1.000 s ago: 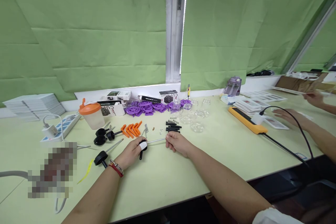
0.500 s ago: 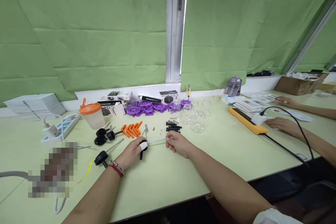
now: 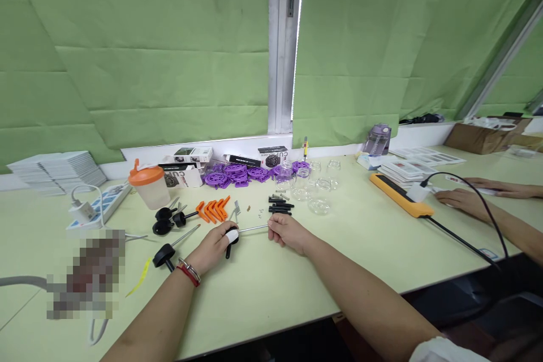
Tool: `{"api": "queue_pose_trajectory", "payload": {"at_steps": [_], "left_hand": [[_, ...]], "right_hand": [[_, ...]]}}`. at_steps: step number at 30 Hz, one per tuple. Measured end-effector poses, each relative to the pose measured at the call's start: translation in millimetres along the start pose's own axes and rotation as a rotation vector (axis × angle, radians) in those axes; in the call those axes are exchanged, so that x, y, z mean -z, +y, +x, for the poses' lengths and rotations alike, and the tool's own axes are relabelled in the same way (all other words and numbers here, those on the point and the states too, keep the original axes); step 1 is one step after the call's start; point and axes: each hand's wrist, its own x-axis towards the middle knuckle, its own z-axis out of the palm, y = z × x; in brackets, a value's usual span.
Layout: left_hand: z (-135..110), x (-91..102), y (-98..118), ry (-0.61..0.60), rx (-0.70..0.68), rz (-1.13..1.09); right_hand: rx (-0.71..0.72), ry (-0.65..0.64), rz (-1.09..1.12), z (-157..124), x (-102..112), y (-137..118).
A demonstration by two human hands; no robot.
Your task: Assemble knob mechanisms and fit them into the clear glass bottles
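My left hand is closed round the black knob end of a thin metal rod; a white wrap covers one fingertip and a red band sits on the wrist. My right hand pinches the rod's other end. The rod lies level just above the pale green table. Behind my hands lie orange L-shaped pieces, small black pins and loose springs. Similar black-knobbed rods lie to the left.
Purple plastic wheels, clear glass jars, an orange-lidded cup and small boxes stand farther back. A white power strip is at the left, a yellow power strip at the right. Another person's hands rest at the right.
My hands and the rod have stayed put. The other person's hands at the right have drawn in and settled lower on the table.
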Motion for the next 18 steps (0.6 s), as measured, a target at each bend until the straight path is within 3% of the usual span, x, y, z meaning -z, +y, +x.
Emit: {"api": "queue_pose_trajectory", "payload": {"at_steps": [18], "left_hand": [[-1.0, -0.8, 0.6, 0.018, -0.035, 0.139]], "right_hand": [[-0.012, -0.037, -0.006, -0.9, 0.9, -3.0]]}}
